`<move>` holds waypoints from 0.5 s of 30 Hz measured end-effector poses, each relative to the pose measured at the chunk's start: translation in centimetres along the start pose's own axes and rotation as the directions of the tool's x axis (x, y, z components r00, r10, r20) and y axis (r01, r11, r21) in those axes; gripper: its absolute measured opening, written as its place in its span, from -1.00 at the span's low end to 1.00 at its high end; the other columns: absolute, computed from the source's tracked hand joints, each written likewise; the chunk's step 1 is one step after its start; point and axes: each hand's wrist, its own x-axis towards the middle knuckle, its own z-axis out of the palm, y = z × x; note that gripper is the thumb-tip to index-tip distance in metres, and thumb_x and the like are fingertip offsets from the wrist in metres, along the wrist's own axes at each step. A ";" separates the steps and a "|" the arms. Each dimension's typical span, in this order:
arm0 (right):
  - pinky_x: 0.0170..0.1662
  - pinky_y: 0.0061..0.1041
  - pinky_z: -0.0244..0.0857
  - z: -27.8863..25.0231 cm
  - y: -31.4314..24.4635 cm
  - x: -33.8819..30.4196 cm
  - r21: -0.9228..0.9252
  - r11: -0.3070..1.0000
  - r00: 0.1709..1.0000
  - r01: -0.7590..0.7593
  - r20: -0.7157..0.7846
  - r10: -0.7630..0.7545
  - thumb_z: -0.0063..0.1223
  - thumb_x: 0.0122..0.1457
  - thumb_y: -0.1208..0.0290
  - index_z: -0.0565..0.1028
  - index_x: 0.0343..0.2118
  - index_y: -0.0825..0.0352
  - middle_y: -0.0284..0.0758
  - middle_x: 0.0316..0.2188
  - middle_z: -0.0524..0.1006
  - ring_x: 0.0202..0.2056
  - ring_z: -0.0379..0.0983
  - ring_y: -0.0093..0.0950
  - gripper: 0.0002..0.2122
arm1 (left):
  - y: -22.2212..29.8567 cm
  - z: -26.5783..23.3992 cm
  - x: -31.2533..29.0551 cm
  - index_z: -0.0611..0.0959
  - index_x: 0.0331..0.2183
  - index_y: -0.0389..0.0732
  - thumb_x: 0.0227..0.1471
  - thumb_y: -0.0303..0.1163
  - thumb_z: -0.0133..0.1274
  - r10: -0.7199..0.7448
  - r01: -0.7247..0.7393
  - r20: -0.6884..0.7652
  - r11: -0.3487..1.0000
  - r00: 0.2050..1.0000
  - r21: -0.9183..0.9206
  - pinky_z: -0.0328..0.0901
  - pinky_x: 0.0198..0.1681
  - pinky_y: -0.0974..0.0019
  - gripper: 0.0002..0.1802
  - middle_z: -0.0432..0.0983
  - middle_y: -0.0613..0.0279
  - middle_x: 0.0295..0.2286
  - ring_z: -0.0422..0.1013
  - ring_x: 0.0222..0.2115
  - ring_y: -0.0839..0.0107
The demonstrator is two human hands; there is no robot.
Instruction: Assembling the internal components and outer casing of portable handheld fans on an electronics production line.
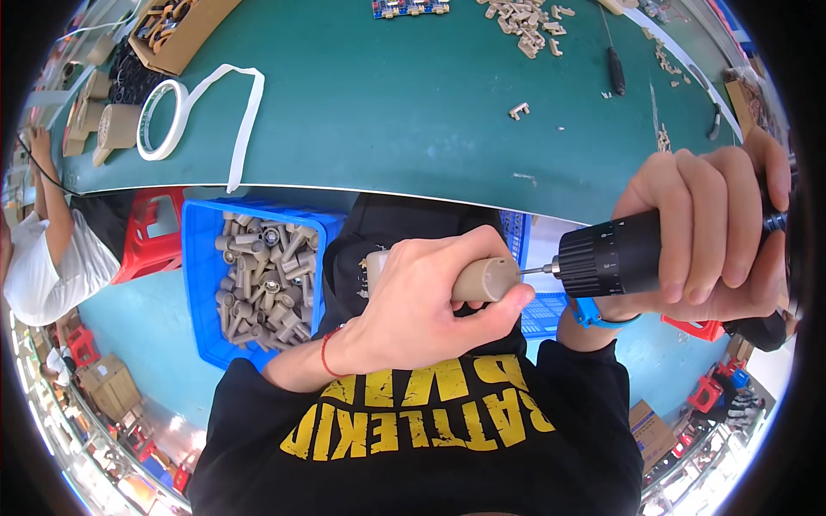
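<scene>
Wrapped around a beige plastic housing [486,280] with a rounded end is my left hand [430,288], in front of my chest. My right hand [701,228] grips a black power screwdriver [613,254], held level and aimed leftward. Its thin metal bit meets the end face of the housing, close to my left thumb. Whether a screw sits at the bit's tip is too small to tell. Much of the housing is hidden behind my left fingers. The screwdriver's rear part is partly covered by my right hand.
A blue crate [194,284] full of beige parts stands left of my lap. On the green table [370,112] lie a tape roll [163,120], a small beige clip [519,111], a pile of beige pieces [525,26] and a black-handled screwdriver [615,70]. Another person [60,249] sits at left.
</scene>
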 end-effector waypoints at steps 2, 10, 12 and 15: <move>-0.66 -0.64 0.41 -0.2 -1.3 0.6 -0.084 0.989 0.991 -0.124 0.033 0.127 0.10 -0.02 0.52 0.19 -0.27 0.33 -0.30 -0.63 0.44 -0.72 0.41 -0.53 -0.68 | 0.0 -0.1 0.0 0.52 -0.47 -0.25 -0.05 -0.38 0.19 0.003 -0.003 0.009 1.000 1.000 -0.011 0.19 -0.61 0.52 -0.81 0.42 0.34 -0.69 0.33 -0.70 0.60; -0.72 -0.66 0.37 -0.7 0.8 0.9 -0.043 0.971 0.969 -0.235 0.063 0.238 0.09 -0.03 0.59 0.19 -0.29 0.35 -0.32 -0.68 0.42 -0.78 0.36 -0.55 -0.69 | 0.6 -1.2 -0.5 0.53 -0.48 -0.23 -0.05 -0.37 0.18 -0.112 0.111 -0.002 0.991 0.994 0.075 0.20 -0.62 0.49 -0.83 0.41 0.34 -0.70 0.33 -0.71 0.60; -0.76 -0.64 0.24 -0.6 0.7 1.3 -0.087 0.965 0.969 -0.245 -0.028 0.244 0.09 0.07 0.53 0.17 -0.11 0.34 -0.39 -0.69 0.34 -0.77 0.27 -0.58 -0.62 | 0.2 -2.1 -0.9 0.55 -0.42 -0.23 0.01 -0.35 0.15 -0.159 0.155 -0.025 0.980 0.987 -0.123 0.22 -0.58 0.50 -0.83 0.44 0.36 -0.65 0.35 -0.60 0.68; -0.64 -0.66 -0.02 -1.1 -1.7 2.5 -0.149 0.983 0.957 -0.110 -0.283 0.065 -0.17 0.20 0.58 0.18 -0.50 0.32 -0.42 -0.64 0.12 -0.72 -0.01 -0.63 -0.85 | -0.2 -4.3 -1.1 0.52 -0.09 -0.22 0.05 -0.34 0.12 -0.147 0.164 0.071 0.882 0.986 -0.441 0.30 -0.42 0.53 -0.64 0.45 0.32 -0.31 0.37 -0.44 0.65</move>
